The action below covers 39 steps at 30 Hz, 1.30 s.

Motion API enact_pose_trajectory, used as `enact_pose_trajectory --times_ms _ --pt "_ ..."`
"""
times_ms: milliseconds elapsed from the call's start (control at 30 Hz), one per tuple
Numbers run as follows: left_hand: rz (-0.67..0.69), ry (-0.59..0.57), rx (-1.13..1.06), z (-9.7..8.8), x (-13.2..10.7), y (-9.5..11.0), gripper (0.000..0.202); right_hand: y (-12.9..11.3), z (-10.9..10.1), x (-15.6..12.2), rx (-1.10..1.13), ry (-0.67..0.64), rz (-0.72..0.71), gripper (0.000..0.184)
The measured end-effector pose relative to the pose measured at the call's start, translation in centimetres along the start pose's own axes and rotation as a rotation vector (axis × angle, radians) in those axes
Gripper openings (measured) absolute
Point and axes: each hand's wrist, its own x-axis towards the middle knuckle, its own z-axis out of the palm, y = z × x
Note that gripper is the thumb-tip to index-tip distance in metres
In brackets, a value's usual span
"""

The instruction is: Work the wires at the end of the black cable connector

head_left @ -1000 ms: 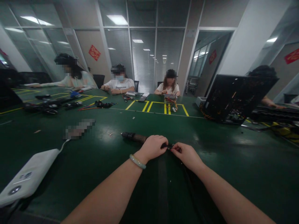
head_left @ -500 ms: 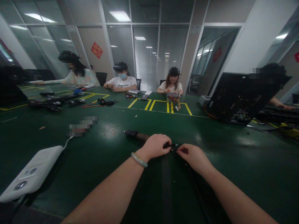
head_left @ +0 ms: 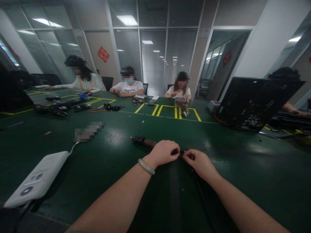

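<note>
My left hand (head_left: 165, 151), with a pale bangle at the wrist, is closed around a small black part (head_left: 175, 151). Facing it, my right hand (head_left: 199, 161) pinches another small dark piece (head_left: 182, 152) between thumb and fingertips. The two pieces meet or nearly meet in the gap between my hands; a tiny gold-coloured spot shows there, too small to name. A long black strip, perhaps a cable (head_left: 202, 194), runs from under my right hand toward the table's near edge. Behind my left hand lies a dark pen-shaped electric screwdriver (head_left: 144, 141), its rear end hidden.
A white power bank (head_left: 40, 178) lies at left, its cord leading to a blurred-out object (head_left: 88, 132). Cable bundles (head_left: 107, 107) lie farther back. At right stands an open black computer case (head_left: 255, 103). Several people sit around the green table (head_left: 116, 194).
The view has shifted slightly, so everything sits a little lower and to the right. My hands keep their hold, and the dark piece between them appears turned a little.
</note>
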Motion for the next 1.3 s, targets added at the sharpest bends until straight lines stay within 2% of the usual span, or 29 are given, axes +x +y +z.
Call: enact_pose_trajectory --times_ms 633,1300 --pt "0.026 -0.021 0.02 0.05 0.06 0.19 0.01 0.46 0.26 0.38 0.072 -0.027 -0.018 0.015" --pt "0.018 0.021 -0.009 0.29 0.03 0.21 0.008 0.79 0.41 0.36 0.091 -0.049 -0.016 0.015"
